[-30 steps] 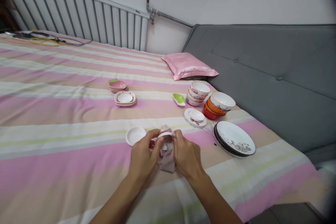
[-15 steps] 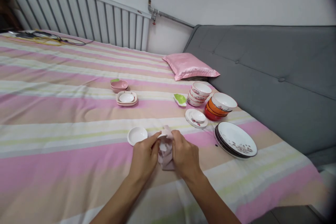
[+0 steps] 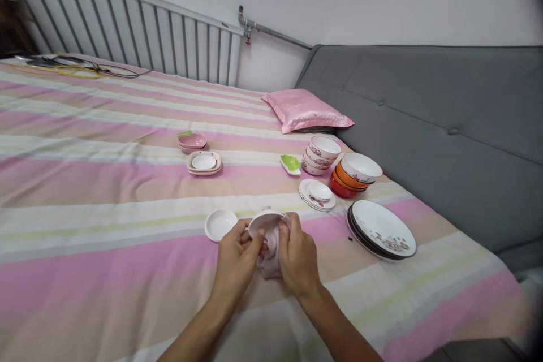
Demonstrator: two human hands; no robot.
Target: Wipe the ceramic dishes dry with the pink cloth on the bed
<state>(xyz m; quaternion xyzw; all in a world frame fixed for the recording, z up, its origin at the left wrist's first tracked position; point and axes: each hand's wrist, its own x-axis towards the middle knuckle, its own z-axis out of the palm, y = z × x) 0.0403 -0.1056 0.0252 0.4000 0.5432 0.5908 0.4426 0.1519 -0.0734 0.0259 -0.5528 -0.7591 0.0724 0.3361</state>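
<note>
My left hand [image 3: 240, 254] is closed on the edge of a small white dish [image 3: 266, 218], which is tilted up toward me. My right hand [image 3: 297, 251] pinches a pale pink cloth [image 3: 271, 263] against the dish's other side. Part of the cloth hangs below the dish, between both hands. Just beyond my left hand, another small white dish [image 3: 220, 224] lies on the striped bedsheet [image 3: 161, 271].
Stacked plates [image 3: 384, 229], orange and red bowls [image 3: 350, 181], patterned bowls [image 3: 321, 153], small plates [image 3: 316, 201] and a green leaf dish [image 3: 291, 164] stand right. Pink dishes [image 3: 193, 141] and squarish dishes [image 3: 204, 169] sit left. Behind are a pillow [image 3: 307, 110] and grey headboard [image 3: 424, 107].
The dish in my hands has turned, so more of its face shows. My left fingers have shifted along its edge, and the cloth has bunched up against it.
</note>
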